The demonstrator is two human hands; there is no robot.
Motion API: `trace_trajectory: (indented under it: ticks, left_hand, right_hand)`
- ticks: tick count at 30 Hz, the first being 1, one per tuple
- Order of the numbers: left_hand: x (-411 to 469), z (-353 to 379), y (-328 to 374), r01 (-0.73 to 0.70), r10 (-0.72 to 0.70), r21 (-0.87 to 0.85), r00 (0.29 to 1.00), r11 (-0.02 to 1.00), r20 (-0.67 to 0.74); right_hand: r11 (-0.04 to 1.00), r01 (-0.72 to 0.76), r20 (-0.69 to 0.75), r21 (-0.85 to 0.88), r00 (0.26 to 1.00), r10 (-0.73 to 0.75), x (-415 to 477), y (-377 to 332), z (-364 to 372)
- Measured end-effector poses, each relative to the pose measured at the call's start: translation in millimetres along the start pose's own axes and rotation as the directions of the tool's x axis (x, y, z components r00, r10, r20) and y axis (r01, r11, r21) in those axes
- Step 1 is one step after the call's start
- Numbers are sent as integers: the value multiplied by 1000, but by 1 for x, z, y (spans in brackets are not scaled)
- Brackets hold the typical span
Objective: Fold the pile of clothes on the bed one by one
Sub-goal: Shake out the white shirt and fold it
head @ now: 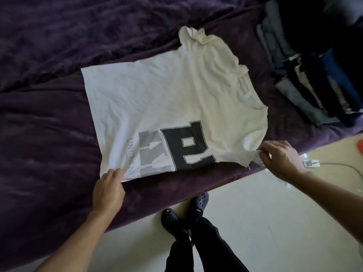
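A white T-shirt [167,95] printed "UNC…" beside a dark block letter is spread on the bed [39,124]. Its hem is gripped by the left hand [109,188], its sleeve pinched by the right hand [280,158]

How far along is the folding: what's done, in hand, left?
Done: a row of folded dark and denim clothes sits at the far right of the purple fuzzy blanket. In hand: the white printed T-shirt lies spread flat, unfolded; the left hand grips its hem corner, the right hand pinches a sleeve. Left: every fold on this shirt; no unfolded pile is in view.
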State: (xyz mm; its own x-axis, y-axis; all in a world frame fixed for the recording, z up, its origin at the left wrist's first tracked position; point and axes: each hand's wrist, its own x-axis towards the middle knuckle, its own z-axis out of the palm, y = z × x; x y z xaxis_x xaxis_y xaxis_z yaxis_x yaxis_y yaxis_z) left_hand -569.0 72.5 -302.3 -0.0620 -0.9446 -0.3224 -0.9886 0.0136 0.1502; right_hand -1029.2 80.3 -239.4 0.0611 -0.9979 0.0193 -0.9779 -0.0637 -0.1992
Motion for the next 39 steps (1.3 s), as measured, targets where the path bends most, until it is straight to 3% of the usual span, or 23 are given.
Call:
trace_trajectory:
  ticks: [3,6,11,15,23,24,26,29,31,33,35,37,39]
  left_hand:
    - [18,-29,-3,15,-16,-23,998,1000,-64]
    - [53,-54,-7,39,-49,-63,986,997,-158]
    - [140,-88,-14,224,-279,-203,911,953,-303]
    - [218,-105,-27,362,-440,-279,843,889,-309]
    - [344,-107,-26,588,-634,-237,711,773,-304]
    - [351,-102,-22,579,-612,-204,718,789,-332]
    - [359,-91,-8,475,-481,-113,797,873,-367]
    - [359,-73,28,187,-182,-7,947,982,-265]
    - [356,-62,57,43,-43,-2,984,999,-175]
    - [352,-54,86,-49,48,-4,992,999,-114]
    - [349,-49,107,-87,83,-49,993,995,-84]
    - [350,-47,115,-58,52,-104,997,993,-60]
    - [350,-49,113,-9,2,-137,999,991,-53]
  right_hand:
    - [998,58,-55,-25,997,-59,53,-3,-18]
    - [996,16,-65,-90,998,-21,120,-5,-26]
    - [989,41,-44,-139,998,-47,258,-6,-16]
    - [985,51,2,-165,999,-51,379,-2,8]
    - [978,121,59,-169,992,-113,544,-17,63]
    - [978,117,71,-174,992,-106,554,-17,73]
    - [981,97,104,-169,991,-80,564,-16,90]
    - [997,19,262,-70,965,0,560,-7,107]
    - [999,-27,342,-19,939,32,554,5,109]
    - [999,-35,247,21,968,28,553,12,102]
    - [994,-7,63,110,998,0,548,13,88]
    - [965,155,-114,212,985,-133,530,9,71]
    - [900,371,-228,229,919,-321,493,5,55]
